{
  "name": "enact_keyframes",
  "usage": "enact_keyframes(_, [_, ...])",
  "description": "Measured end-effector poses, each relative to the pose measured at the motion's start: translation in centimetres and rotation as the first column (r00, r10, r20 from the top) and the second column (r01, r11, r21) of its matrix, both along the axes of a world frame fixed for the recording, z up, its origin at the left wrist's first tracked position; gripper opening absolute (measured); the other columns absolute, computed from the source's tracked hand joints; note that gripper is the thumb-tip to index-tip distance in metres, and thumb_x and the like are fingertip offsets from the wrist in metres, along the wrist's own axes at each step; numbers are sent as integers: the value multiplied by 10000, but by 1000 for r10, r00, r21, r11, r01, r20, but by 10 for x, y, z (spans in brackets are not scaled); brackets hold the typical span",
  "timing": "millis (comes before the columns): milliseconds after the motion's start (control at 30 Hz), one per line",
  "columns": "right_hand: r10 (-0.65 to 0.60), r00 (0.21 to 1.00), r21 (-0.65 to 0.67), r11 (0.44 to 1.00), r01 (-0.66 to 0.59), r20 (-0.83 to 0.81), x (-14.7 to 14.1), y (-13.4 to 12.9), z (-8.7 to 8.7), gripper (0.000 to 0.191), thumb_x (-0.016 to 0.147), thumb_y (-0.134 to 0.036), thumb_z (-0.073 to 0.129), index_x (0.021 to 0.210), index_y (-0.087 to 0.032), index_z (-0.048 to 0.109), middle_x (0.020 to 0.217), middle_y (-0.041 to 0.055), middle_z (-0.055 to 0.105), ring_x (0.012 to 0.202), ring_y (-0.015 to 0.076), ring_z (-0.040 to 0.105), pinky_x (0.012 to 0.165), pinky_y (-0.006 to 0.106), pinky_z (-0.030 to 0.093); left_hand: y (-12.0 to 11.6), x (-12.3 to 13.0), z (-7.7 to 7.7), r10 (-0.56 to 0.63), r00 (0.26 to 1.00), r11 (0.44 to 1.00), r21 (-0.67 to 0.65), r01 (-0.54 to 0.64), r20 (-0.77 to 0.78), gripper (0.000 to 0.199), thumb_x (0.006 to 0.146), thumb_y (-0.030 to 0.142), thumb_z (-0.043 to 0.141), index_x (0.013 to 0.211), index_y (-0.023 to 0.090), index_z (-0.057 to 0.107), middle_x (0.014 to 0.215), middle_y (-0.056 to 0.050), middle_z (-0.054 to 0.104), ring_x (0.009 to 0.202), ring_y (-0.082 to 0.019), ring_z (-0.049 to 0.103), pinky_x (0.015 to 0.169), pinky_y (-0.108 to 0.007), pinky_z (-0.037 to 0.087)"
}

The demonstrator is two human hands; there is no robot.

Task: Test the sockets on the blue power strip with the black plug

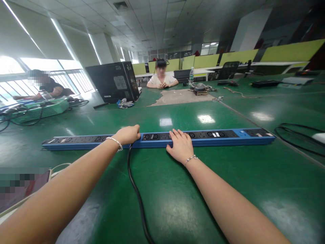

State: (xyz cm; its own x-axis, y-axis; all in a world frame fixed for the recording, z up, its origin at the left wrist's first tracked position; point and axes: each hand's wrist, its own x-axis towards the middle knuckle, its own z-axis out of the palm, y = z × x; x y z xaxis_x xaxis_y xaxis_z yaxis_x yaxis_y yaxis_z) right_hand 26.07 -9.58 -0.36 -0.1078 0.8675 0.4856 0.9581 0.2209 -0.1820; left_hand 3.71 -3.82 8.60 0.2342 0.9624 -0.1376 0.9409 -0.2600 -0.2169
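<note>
A long blue power strip with a black socket face lies across the green table. My left hand is closed over the strip left of its middle. From beneath that hand a black cable runs down toward the near edge of the view; the hand hides the cable's end. My right hand rests flat on the strip a little right of the middle, fingers spread, holding nothing.
A black computer case and gloves stand behind on the left, beside a green basket. Black cables lie at the right. One person sits opposite, another far left. A device is near left.
</note>
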Motion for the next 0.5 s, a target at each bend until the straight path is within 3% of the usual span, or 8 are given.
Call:
enact_keyframes(300, [-8, 1000, 8, 1000, 8, 12, 0, 1, -2, 540, 771, -350, 494, 1280, -171, 489, 1362, 86, 467, 1262, 254, 352, 1029, 415, 219, -4, 3, -3, 15, 1000, 1000, 7, -15, 15, 338, 845, 313, 314, 1085, 151, 489, 989, -154, 672, 874, -252, 641, 722, -344, 472])
enact_keyframes(500, [25, 999, 11, 1000, -26, 42, 3, -1, 0, 466, 785, -342, 515, 1251, -330, 522, 1364, 58, 462, 1262, 257, 363, 1002, 423, 252, -22, 16, -7, 74, 997, 994, 81, -76, 25, 334, 860, 189, 273, 1129, 151, 466, 983, -168, 674, 926, -257, 640, 770, -375, 462])
